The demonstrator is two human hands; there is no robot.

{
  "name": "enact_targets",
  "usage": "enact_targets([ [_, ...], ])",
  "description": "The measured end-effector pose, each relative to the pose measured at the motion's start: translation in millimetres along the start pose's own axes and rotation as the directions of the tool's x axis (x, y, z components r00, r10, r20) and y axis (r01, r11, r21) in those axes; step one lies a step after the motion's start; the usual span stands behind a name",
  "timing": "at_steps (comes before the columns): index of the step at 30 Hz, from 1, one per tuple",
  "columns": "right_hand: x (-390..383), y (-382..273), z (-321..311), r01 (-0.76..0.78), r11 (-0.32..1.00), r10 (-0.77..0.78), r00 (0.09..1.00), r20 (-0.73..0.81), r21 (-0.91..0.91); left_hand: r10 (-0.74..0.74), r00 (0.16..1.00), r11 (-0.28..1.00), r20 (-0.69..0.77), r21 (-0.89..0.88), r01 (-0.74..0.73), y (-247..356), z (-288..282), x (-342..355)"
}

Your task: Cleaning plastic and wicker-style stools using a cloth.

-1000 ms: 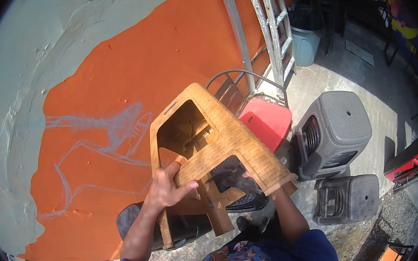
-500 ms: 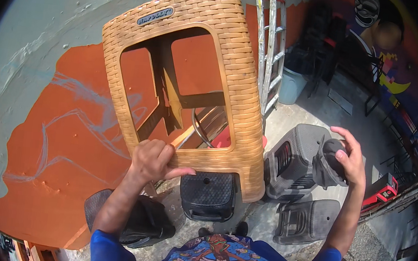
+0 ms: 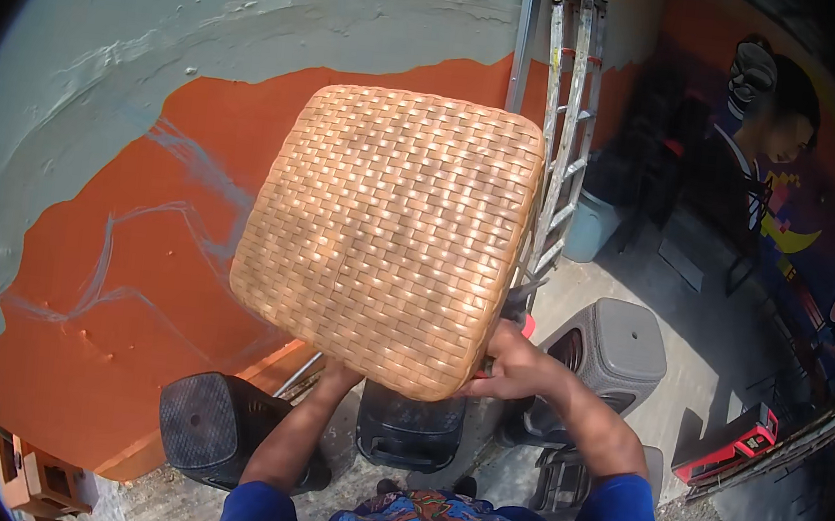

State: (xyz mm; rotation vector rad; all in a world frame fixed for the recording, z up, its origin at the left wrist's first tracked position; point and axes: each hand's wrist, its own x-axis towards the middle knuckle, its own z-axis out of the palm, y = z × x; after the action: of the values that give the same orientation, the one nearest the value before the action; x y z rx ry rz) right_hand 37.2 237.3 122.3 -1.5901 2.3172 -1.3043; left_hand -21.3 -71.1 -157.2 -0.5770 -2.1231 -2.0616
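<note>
A tan stool [image 3: 389,238] with a basket-weave surface is held up in front of me, its square seat turned towards me and its legs hidden behind. My left hand [image 3: 338,375] grips it from beneath the near edge, the fingers out of sight behind the seat. At the near right corner, my right hand [image 3: 513,363] is closed on the stool's side. A dark grey scrap [image 3: 529,289] pokes out beyond the seat just above that hand; whether it is the dark cloth cannot be made out.
Black stools stand below on the left [image 3: 199,425] and in the middle [image 3: 409,429], with a grey stool [image 3: 626,341] at right. A ladder [image 3: 561,144] leans against the painted wall [image 3: 178,238]. Farther right are a pale blue bucket [image 3: 592,227] and a red-and-black case [image 3: 729,446].
The tan stool has turned from its open side to its seat. My right hand, earlier apart at the right with a dark cloth, has come in and taken hold of the stool.
</note>
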Motion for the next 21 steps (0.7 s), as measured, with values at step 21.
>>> enact_targets([
  [21,-92.6,-23.6,-73.5,-0.345,0.534,0.174,0.938,-0.299,-0.772,-0.097,0.954,0.538,-0.284,-0.821,-0.190,197.0,-0.3,-1.2],
])
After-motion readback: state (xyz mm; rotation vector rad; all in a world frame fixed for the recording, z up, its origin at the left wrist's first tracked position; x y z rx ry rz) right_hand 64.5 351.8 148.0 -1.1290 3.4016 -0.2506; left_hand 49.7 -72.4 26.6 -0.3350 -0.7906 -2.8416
